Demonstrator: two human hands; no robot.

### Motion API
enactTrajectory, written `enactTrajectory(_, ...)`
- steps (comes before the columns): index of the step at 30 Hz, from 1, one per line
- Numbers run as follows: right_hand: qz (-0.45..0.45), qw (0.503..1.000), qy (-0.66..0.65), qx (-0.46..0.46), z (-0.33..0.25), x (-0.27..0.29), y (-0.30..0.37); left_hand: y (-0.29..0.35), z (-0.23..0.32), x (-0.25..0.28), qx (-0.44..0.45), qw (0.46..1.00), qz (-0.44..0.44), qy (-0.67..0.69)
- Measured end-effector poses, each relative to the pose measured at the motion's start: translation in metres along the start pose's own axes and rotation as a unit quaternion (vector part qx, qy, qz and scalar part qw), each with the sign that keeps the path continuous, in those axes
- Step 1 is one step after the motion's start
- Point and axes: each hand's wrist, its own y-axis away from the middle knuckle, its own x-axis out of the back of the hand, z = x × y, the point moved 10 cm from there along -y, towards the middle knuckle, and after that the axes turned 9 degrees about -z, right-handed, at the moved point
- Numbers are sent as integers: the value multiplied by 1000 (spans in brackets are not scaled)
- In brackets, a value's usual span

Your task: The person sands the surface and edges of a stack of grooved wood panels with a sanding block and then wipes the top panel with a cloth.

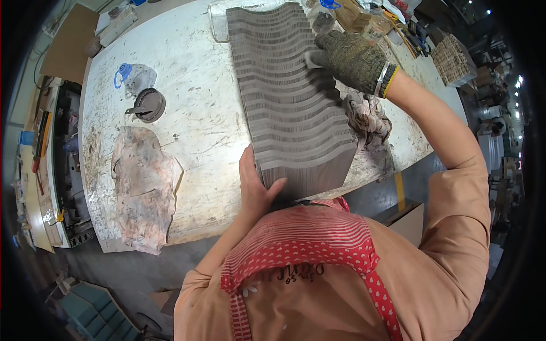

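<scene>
A long grey wood-grain block (290, 96) with a wavy, ridged top stands on the white worktable. My bare left hand (256, 181) grips its near left corner, thumb on the front face and fingers along the side. My right hand (351, 59), in a dark knitted glove with a yellow cuff edge, is closed at the block's far right edge. A small pale piece (313, 59) shows under its fingers, against the ridges; its kind is unclear. Close to the right wrist, a crumpled stained rag (368, 120) lies beside the block.
On the left of the stained worktable (205, 142) lie a round tin of grey paste (150, 105) with a scraper across it, a cut plastic bottle top (139, 78) and a spread dirty cloth (145, 187). Hand tools (401, 31) and a wooden box (354, 16) crowd the far right.
</scene>
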Motion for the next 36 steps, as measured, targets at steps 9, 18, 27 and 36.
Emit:
enactTrajectory(9, 121, 988, -47, 80, -34, -3, -19, -1, 0, 0, 3, 1000, -2, -6)
enactTrajectory(18, -133, 986, 93, -35, 52, -10, -5, -1, -4, 0, 9, 1000, 10, 3)
enactTrajectory(27, 152, 970, -182, -46, 30, -8, 84, 0, -1, 0, -5, 1000, 8, -22)
enactTrajectory(36, 128, 985, -82, 82, -56, 9, 81, 1, -4, -1, 9, 1000, 8, -9)
